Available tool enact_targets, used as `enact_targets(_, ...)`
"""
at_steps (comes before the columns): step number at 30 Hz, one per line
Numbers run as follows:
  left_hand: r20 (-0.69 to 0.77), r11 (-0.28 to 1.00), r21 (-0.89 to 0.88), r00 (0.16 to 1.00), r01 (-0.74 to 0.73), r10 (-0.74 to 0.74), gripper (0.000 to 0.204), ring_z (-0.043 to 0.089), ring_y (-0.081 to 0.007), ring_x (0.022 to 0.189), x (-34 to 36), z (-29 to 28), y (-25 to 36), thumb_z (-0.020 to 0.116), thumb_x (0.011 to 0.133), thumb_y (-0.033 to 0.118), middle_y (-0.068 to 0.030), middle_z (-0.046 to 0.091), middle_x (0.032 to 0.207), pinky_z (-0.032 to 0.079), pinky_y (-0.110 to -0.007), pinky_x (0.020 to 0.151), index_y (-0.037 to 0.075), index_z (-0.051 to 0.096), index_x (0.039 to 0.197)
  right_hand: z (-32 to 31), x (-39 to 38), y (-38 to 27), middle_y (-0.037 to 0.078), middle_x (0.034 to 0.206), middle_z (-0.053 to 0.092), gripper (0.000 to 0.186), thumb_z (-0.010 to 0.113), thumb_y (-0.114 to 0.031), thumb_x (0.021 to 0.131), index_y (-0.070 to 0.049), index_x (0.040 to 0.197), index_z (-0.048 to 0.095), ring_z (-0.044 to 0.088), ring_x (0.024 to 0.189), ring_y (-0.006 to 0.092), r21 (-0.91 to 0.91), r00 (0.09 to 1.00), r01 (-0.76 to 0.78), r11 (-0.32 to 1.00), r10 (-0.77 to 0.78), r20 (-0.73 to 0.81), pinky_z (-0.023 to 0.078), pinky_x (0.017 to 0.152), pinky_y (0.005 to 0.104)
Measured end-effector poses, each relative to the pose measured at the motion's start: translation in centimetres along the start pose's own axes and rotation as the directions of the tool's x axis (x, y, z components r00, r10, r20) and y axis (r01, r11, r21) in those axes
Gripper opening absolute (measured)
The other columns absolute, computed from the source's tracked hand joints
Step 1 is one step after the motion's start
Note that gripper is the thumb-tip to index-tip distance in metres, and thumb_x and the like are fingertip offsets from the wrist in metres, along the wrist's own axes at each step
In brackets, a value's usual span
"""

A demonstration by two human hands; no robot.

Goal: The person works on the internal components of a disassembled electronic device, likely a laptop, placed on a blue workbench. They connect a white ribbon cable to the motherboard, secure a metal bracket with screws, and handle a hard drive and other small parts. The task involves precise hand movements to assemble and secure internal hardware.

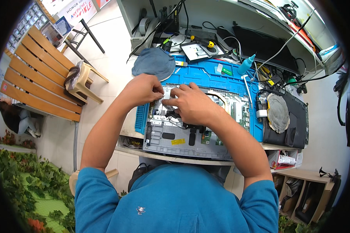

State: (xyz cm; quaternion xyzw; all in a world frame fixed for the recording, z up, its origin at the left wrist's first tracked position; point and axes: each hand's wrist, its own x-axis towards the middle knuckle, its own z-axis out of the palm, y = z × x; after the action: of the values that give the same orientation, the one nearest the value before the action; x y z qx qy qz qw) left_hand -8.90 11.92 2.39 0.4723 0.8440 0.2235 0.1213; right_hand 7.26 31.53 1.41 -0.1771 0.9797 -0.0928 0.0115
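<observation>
An opened grey laptop chassis (pixel 162 144) lies in front of me, its circuit boards and a copper heat pipe (pixel 224 101) exposed. At its far left corner my left hand (pixel 145 90) is closed, thumb and fingertips pinched together; whatever is between them is too small to make out. My right hand (pixel 193 104) reaches over the chassis from the right with curled fingers. Its fingertips are drawn in close to the left hand's, and what they grip is hidden. Below the right hand is a black part (pixel 174 115) inside the chassis. A blue repair mat (pixel 204 73) lies under the laptop.
A round grey cloth pad (pixel 153 62) lies beyond my left hand. At the right, another round pad (pixel 278 112) rests on a black laptop (pixel 298 118). A blue bottle (pixel 246 65), a yellow-black screwdriver (pixel 202 41) and loose cables crowd the back. A wooden bench (pixel 46 73) stands left.
</observation>
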Motion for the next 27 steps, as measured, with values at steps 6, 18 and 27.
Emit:
enact_targets(6, -0.031, 0.993, -0.100, 0.998, -0.065, 0.062, 0.015, 0.074, -0.0225, 0.080, -3.8, -0.4, 1.5, 0.089, 0.087, 0.011, -0.0067, 0.075, 0.093, 0.059, -0.038, 0.072, 0.009, 0.088, 0.102, -0.6, 0.6, 1.2, 0.007, 0.136, 0.071, 0.050, 0.087, -0.019, 0.092, -0.030, 0.141, 0.083, 0.063, 0.136, 0.0298, 0.146, 0.999, -0.016, 0.989, 0.009, 0.046, 0.046, 0.115, 0.0505)
enact_targets(18, -0.022, 0.957, -0.005, 0.957, -0.290, 0.289, 0.018, 0.077, -0.0280, 0.087, -6.3, 2.5, 5.1, 0.092, 0.088, 0.018, -0.0045, 0.076, 0.100, 0.061, -0.041, 0.078, 0.014, 0.089, 0.106, -1.4, 1.6, 2.7, 0.011, 0.147, 0.071, 0.055, 0.090, -0.022, 0.090, -0.031, 0.143, 0.083, 0.063, 0.140, 0.0305, 0.193, 0.992, -0.017, 0.981, -0.009, 0.128, 0.043, 0.115, 0.0499)
enact_targets(27, 0.013, 0.930, 0.093, 0.934, -0.355, 0.356, 0.017, 0.078, -0.0268, 0.084, -6.4, 5.4, 7.2, 0.092, 0.090, 0.028, -0.0028, 0.078, 0.099, 0.062, -0.041, 0.074, 0.016, 0.088, 0.101, -1.1, 1.9, 3.5, 0.012, 0.144, 0.073, 0.052, 0.087, -0.024, 0.090, -0.032, 0.141, 0.084, 0.063, 0.143, 0.0276, 0.217, 0.994, 0.039, 0.975, -0.060, 0.091, 0.044, 0.114, 0.0501)
